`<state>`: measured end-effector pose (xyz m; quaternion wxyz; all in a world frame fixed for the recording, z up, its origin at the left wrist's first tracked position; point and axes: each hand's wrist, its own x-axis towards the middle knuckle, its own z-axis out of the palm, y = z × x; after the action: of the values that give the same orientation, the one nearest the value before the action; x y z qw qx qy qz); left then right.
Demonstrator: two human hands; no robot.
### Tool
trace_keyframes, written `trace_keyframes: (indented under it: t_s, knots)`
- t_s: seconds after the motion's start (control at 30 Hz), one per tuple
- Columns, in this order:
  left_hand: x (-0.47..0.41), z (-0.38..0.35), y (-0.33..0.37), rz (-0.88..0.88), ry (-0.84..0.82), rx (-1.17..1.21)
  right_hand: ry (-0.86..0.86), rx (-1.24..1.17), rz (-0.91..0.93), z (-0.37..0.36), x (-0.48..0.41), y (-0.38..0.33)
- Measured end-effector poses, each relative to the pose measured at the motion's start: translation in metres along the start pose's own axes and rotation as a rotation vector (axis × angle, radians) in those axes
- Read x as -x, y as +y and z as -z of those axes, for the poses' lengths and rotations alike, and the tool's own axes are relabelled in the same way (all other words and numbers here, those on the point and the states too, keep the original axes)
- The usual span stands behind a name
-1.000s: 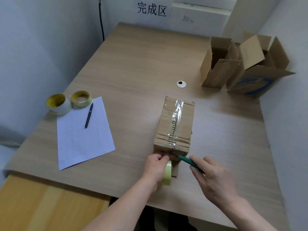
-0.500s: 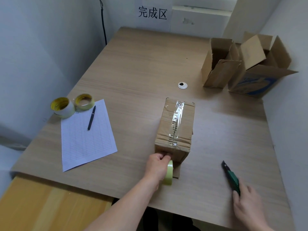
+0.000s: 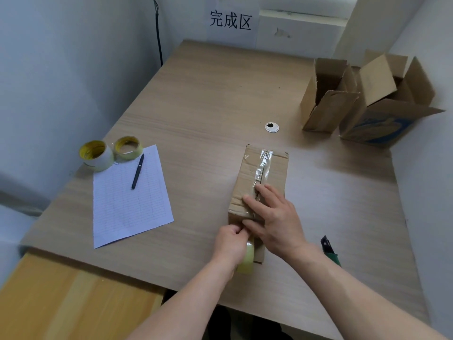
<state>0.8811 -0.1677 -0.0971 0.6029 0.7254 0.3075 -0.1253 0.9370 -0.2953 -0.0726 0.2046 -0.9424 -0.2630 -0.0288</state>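
Note:
A closed cardboard box point(image 3: 272, 168) lies lengthwise on the wooden table point(image 3: 208, 106), with clear tape along its top seam. My left hand point(image 3: 230, 244) grips a pale yellow roll of tape point(image 3: 247, 260) at the box's near end. My right hand point(image 3: 272, 217) lies flat on the near part of the box top, fingers straight over the taped seam and thumb at the near edge. A green utility knife point(image 3: 329, 250) lies on the table just right of my right wrist, partly hidden by the forearm.
Two tape rolls point(image 3: 110, 153) stand at the table's left edge beside a lined sheet point(image 3: 127, 200) with a black pen point(image 3: 137, 171). Two open cardboard boxes point(image 3: 362, 99) stand at the back right. A cable grommet point(image 3: 272, 127) sits mid-table. A sign hangs on the back wall.
My right hand cut at the box's near end with the green knife, set the knife down on the table at the right, then moved onto the box top. The left hand stayed on the roll.

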Motion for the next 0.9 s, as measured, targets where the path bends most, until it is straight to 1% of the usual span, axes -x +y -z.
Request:
trace_keyframes:
  t_s: [0.17, 0.23, 0.33, 0.4, 0.47, 0.6, 0.67, 0.7, 0.73, 0.77, 0.8, 0.83, 0.9]
  knots:
    - [-0.001, 0.002, 0.015, 0.027, 0.007, -0.075, 0.063, 0.075, 0.073, -0.006, 0.002, 0.007]
    - [-0.004, 0.002, 0.014, 0.075, -0.001, -0.134, 0.067, 0.086, 0.075, -0.004, 0.0, 0.008]
    - [-0.013, 0.01, -0.013, 0.2, 0.022, -0.275, 0.115, 0.101, 0.097, -0.005, -0.002, 0.008]
    - [-0.004, 0.017, -0.023, 0.221, -0.029, -0.296, 0.153, 0.115, 0.118, -0.007, -0.001, 0.007]
    - [0.016, 0.021, -0.018, 0.2, -0.081, -0.215, 0.152, 0.101, 0.104, -0.007, -0.003, 0.009]
    - [0.051, 0.033, 0.01, 0.12, -0.19, 0.031, -0.014, 0.078, 0.043, 0.004, -0.001, 0.0]
    - [0.061, 0.041, 0.016, 0.095, -0.201, 0.125, -0.031, 0.062, -0.019, 0.016, 0.006, -0.005]
    - [0.066, 0.045, 0.019, 0.09, -0.208, 0.166, 0.032, -0.002, -0.074, 0.023, 0.013, -0.009]
    - [0.072, 0.047, 0.024, 0.086, -0.214, 0.197, 0.141, -0.105, -0.14, 0.03, 0.023, -0.014]
    - [0.075, 0.048, 0.026, 0.085, -0.217, 0.23, 0.249, -0.236, -0.21, 0.04, 0.036, -0.023]
    - [0.078, 0.048, 0.029, 0.083, -0.22, 0.265, 0.309, -0.383, -0.278, 0.048, 0.05, -0.034]
    - [0.082, 0.047, 0.032, 0.078, -0.225, 0.301, 0.297, -0.53, -0.342, 0.055, 0.063, -0.046]
    - [0.089, 0.043, 0.037, 0.067, -0.269, 0.379, 0.094, -0.74, -0.456, 0.061, 0.083, -0.067]
